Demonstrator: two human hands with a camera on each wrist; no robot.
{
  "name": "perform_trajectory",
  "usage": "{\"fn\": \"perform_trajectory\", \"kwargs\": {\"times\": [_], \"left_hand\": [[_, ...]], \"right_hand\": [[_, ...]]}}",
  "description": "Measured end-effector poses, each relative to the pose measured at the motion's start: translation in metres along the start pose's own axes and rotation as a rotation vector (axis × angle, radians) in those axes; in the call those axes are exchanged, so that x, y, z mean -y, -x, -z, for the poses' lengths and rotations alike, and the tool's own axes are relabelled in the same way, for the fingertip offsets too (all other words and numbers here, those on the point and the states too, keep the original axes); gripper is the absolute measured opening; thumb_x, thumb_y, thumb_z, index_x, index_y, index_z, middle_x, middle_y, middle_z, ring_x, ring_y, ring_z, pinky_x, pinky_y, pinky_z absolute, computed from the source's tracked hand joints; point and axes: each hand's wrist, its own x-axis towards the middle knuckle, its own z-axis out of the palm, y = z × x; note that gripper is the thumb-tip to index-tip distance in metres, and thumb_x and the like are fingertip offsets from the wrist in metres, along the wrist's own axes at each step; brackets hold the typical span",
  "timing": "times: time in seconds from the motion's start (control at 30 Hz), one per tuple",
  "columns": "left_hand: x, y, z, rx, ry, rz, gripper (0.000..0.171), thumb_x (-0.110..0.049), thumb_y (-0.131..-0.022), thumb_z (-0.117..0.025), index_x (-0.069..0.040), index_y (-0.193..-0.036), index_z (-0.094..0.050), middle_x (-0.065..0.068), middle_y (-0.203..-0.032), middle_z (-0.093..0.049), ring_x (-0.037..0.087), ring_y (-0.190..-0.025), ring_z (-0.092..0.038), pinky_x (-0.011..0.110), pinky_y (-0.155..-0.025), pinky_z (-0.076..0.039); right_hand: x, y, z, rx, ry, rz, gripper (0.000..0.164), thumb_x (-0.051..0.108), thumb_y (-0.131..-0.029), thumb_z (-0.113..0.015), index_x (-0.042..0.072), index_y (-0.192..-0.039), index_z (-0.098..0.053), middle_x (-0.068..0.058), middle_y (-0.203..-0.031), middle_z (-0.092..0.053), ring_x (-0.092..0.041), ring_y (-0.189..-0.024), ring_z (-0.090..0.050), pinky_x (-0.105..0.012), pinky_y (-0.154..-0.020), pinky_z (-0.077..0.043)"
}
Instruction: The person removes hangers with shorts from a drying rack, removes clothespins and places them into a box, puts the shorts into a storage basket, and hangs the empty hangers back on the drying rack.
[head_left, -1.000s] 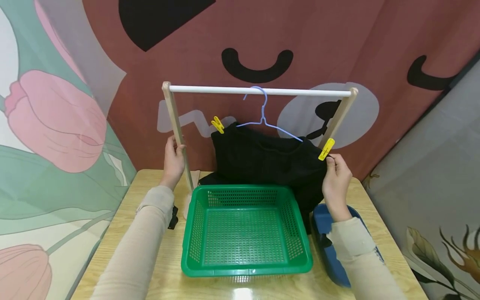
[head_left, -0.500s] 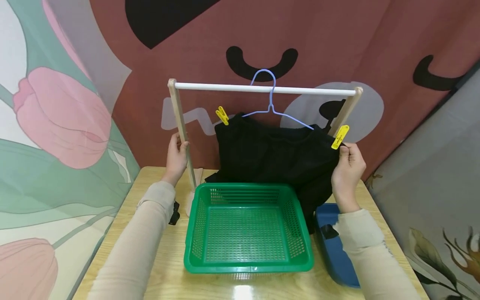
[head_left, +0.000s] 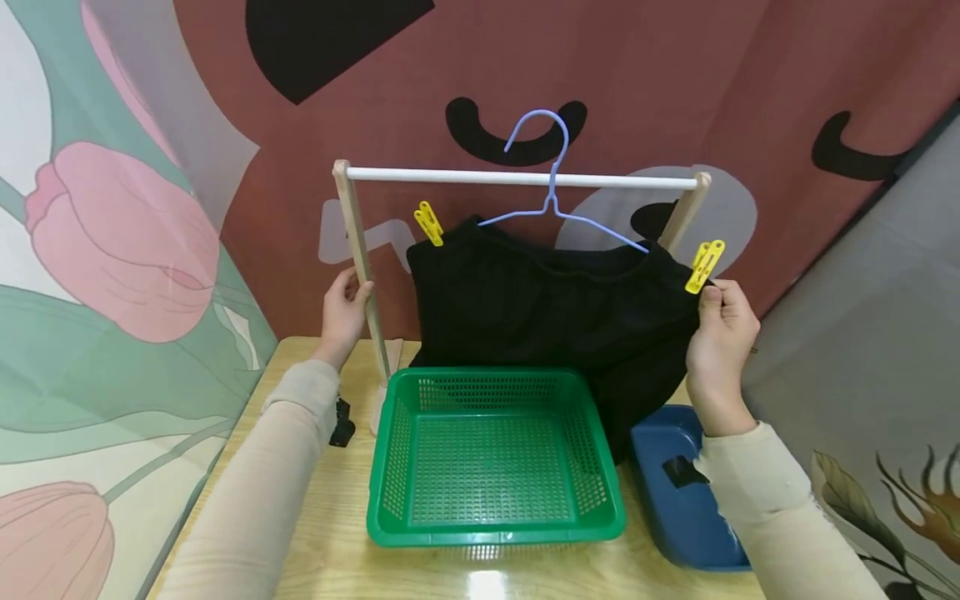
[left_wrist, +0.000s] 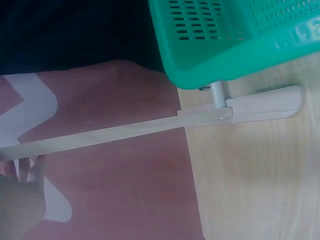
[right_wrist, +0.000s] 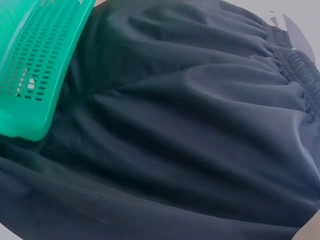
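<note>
Dark garment [right_wrist: 190,115] fills most of the frame, long folds slanting down to the right. Gathered band [right_wrist: 295,67] along its upper right edge. Green basket [right_wrist: 58,75] top left, slotted wall, overlapping the garment. Sliver of right hand [right_wrist: 310,230] bottom right corner, grip unreadable.

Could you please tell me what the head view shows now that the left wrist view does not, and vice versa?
Only the head view shows the blue hanger, the yellow clips, the blue bin and the right hand.

Only the left wrist view shows the lower white bar, which meets the left wooden post near its foot.

Both show that post with the left hand on it, the green basket, part of the black garment and the tabletop.
</note>
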Motion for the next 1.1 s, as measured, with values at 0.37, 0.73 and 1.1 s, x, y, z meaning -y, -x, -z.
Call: {"fn": "perform_trajectory", "kwargs": {"times": [0.37,0.73,1.1], "left_hand": [[-0.007,0.009,0.007,-0.039,0.007,0.064,0.047,-0.017,-0.103,-0.055,0.000,-0.145,-0.047,0.021,-0.142,-0.050,0.033,-0.130,-0.050,0.041,-0.106,-0.042],[-0.012,0.046,0.017,-0.126,-0.057,0.109,0.038,-0.028,-0.104,-0.055,-0.002,-0.130,-0.062,0.015,-0.127,-0.062,0.027,-0.119,-0.057,0.037,-0.102,-0.044],[0.000,0.076,0.033,0.078,-0.056,-0.023,0.041,-0.029,-0.107,-0.044,0.002,-0.129,-0.061,0.019,-0.125,-0.064,0.021,-0.104,-0.061,0.029,-0.087,-0.049]], "right_hand": [[0.010,0.028,0.018,0.086,-0.092,-0.182,0.026,0.015,-0.100,-0.055,0.015,-0.074,-0.061,0.008,-0.074,-0.049,-0.011,-0.084,-0.043,-0.021,-0.077,-0.030],[-0.008,0.060,0.038,0.187,-0.074,-0.288,0.026,0.022,-0.101,-0.051,0.011,-0.079,-0.060,0.006,-0.081,-0.048,-0.011,-0.089,-0.041,-0.022,-0.081,-0.030],[-0.020,0.072,0.046,0.222,-0.190,-0.315,0.023,0.026,-0.099,-0.049,0.017,-0.087,-0.067,0.009,-0.095,-0.061,-0.010,-0.105,-0.047,-0.022,-0.093,-0.033]]}}
